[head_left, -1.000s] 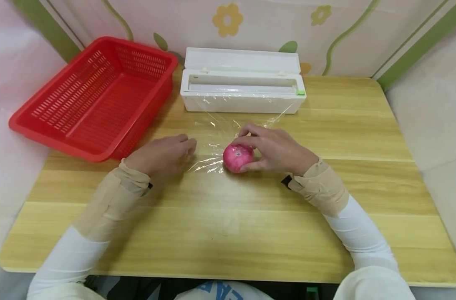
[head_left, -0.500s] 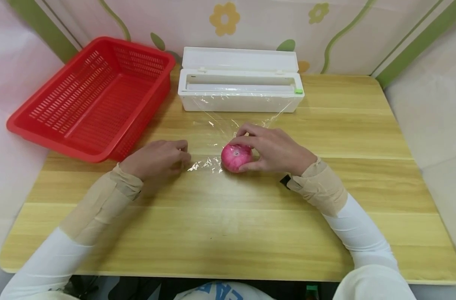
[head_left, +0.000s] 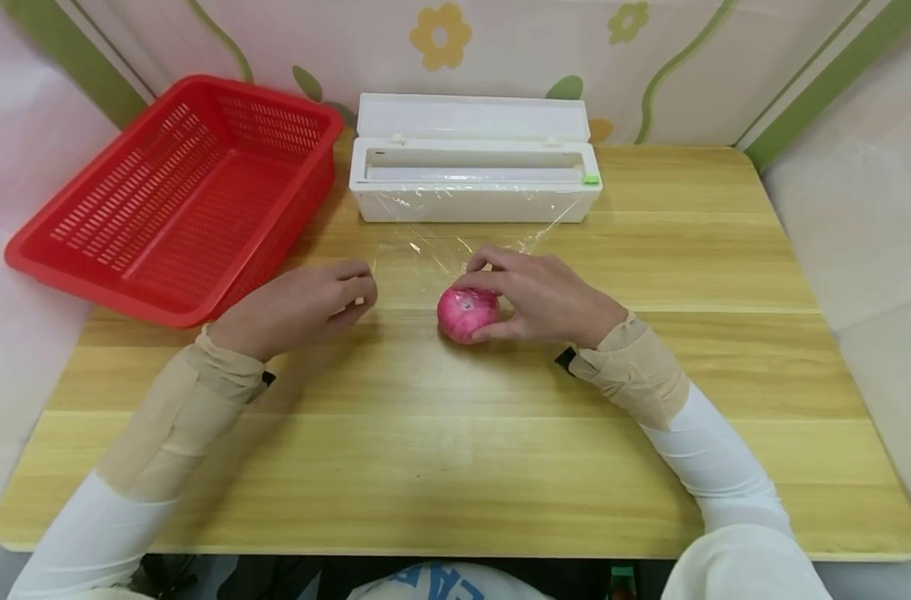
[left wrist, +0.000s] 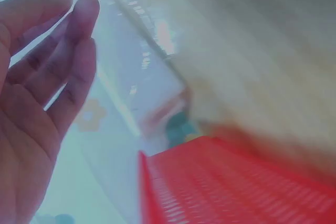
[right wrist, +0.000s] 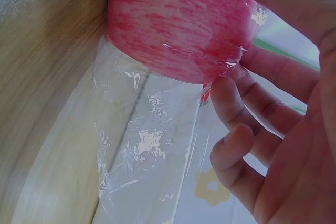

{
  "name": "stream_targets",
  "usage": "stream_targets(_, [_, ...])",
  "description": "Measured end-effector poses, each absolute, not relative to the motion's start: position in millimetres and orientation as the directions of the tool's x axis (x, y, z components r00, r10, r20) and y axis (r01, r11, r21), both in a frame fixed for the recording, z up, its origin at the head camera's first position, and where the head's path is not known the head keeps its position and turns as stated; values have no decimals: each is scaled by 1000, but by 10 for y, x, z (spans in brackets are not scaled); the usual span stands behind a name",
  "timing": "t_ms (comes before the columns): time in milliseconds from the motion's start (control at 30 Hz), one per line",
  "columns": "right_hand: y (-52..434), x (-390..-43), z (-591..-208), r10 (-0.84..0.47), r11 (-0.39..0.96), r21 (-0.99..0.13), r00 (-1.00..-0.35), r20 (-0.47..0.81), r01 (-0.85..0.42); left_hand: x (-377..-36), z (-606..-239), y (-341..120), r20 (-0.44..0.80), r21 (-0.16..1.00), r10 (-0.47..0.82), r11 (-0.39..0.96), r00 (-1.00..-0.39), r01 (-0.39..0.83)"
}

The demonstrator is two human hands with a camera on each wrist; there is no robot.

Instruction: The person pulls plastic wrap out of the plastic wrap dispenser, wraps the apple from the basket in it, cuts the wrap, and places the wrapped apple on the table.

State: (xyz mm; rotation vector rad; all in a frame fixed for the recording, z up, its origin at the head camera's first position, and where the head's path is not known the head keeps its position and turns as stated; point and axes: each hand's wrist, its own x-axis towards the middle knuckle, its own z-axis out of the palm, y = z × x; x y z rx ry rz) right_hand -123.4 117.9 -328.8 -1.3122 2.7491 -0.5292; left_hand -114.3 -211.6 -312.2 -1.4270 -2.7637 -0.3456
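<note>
A red-pink apple (head_left: 467,315) sits on the wooden table under clear cling film (head_left: 425,242). My right hand (head_left: 541,292) grips the apple from its right side, thumb in front and fingers behind. Film clings to the apple's skin (right wrist: 178,19) in the right wrist view and trails off it in shiny creases. To the left, my left hand (head_left: 305,304) has its thumb and fingertips drawn together at the film's left edge, pinching it. The film runs back to a white wrap dispenser (head_left: 470,204), whose lid stands up.
A red plastic basket (head_left: 263,237) stands at the back left, close to my left forearm. Behind the dispenser rises a wall covering (head_left: 515,50) with printed flowers. A green slider (head_left: 591,179) sits at the dispenser's right end.
My left hand has shifted slightly left, and the shiny film folds between it and the apple have gone from view. My right hand keeps its grip on the apple.
</note>
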Motion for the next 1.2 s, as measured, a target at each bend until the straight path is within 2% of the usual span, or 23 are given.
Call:
stream_targets(367, [1190,-1231,-3303,-756,591,-337,-649,87,-733,-1166,-2895,-1829,263,260,826,437,-498,861])
stream_targets(467, [1195,-1235,-3311,-757,589,-340,-648,86,-733,-1176,-2887,-1737,293,280,819,420,-493,863])
stream_targets(767, [1211,-1244,-3295,-763,585,-344,-642,76,-735,-1169,-2920,-1379,368,230,803,410,-469,882])
stream_targets(1200, [1216,-1267,-3264,-746,597,-389,-664,52,-702,-1181,-3070,-1130,395,258,764,440,-510,860])
